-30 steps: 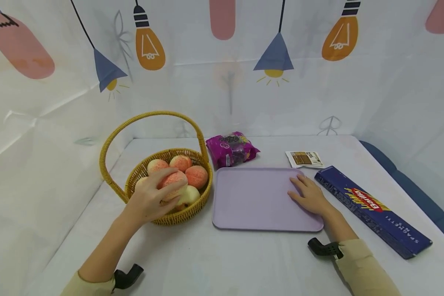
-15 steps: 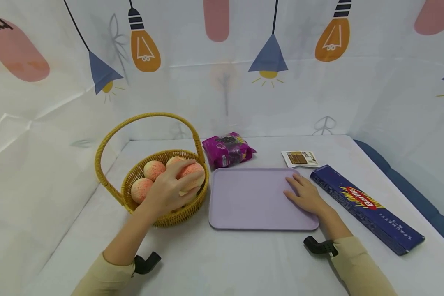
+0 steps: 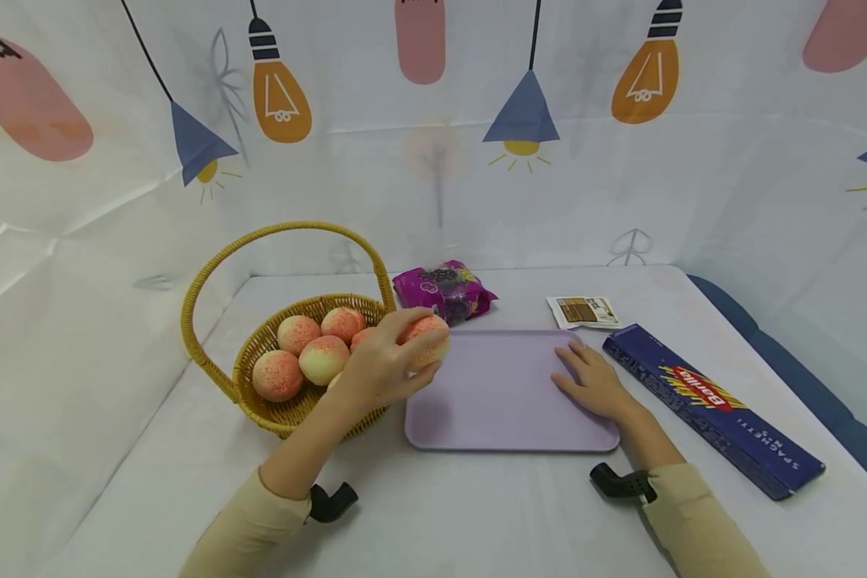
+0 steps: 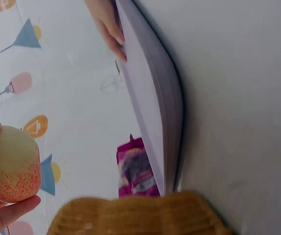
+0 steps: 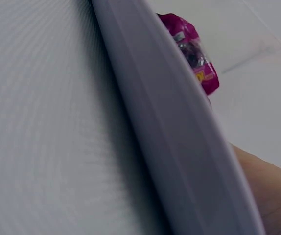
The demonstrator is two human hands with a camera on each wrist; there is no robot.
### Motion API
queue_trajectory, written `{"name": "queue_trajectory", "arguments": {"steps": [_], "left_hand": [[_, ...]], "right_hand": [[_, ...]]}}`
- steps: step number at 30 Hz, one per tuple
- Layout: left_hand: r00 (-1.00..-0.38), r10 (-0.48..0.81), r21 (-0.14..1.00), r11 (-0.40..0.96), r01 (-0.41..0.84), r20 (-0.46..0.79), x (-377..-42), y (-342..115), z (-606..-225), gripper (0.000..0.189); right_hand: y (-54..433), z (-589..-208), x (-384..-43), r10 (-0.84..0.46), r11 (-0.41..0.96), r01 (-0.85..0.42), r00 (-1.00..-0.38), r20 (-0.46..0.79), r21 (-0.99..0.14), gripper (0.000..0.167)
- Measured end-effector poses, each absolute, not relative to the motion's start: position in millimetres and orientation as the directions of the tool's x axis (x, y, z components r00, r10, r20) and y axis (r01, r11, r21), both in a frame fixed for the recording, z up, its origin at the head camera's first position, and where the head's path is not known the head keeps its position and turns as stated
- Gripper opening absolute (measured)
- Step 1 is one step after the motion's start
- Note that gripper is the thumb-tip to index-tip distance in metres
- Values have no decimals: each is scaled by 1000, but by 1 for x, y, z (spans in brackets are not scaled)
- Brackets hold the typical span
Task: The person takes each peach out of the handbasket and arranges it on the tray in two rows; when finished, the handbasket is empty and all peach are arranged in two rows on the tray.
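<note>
Left hand (image 3: 379, 365): thumb and fingers curled round one peach (image 3: 431, 347), gripping it in the air between the basket's right side and the left part of the tray. In the left wrist view the peach shows against the backdrop, apart from the tray; it is pale yellow on one side, speckled red on the other, with a finger pressed along it.

Right hand (image 3: 591, 384): palm down, fingers spread, resting on the right side of the lilac tray (image 3: 502, 393). From the right wrist camera the tray's side wall hides most of this hand.

Basket (image 3: 285, 415): yellow wicker, tall arched handle, just left of the tray. Several more peaches (image 3: 323, 360) lie inside, red-and-cream; those toward the right are partly covered by the left hand and forearm.

Behind the tray's far left corner, a purple bag (image 3: 444, 291) with dark fruit printed on it. Near the far right corner, a small white-and-brown sachet (image 3: 584, 311), lying flat. Right of the tray, a long blue Barilla spaghetti box (image 3: 708, 409), set slantwise.

All stand on a white desk (image 3: 477, 514). Backdrop (image 3: 376, 177) white, printed with lamps and orange bulbs. Beige sleeves (image 3: 701, 514) on both arms.
</note>
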State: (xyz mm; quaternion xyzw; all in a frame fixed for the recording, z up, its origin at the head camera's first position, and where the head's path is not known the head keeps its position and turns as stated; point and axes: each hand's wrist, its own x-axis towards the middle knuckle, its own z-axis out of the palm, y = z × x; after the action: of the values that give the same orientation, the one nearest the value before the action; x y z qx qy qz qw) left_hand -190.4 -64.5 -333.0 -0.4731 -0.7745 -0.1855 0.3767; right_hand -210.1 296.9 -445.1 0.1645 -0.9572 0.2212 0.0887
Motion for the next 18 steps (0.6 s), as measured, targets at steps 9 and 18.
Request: {"name": "queue_trajectory", "arguments": {"steps": [9,18], "left_hand": [[-275,598,-28,446,895,753,-200,-33,-346,43],[-340,605,9,481,876,721,-210,2,-358,41]], "right_hand": [[299,-449,-213,-286,839,-367,-926,248,-401,53],[300,-448,-212,-291,833,-368,-927,237,-414,53]]}}
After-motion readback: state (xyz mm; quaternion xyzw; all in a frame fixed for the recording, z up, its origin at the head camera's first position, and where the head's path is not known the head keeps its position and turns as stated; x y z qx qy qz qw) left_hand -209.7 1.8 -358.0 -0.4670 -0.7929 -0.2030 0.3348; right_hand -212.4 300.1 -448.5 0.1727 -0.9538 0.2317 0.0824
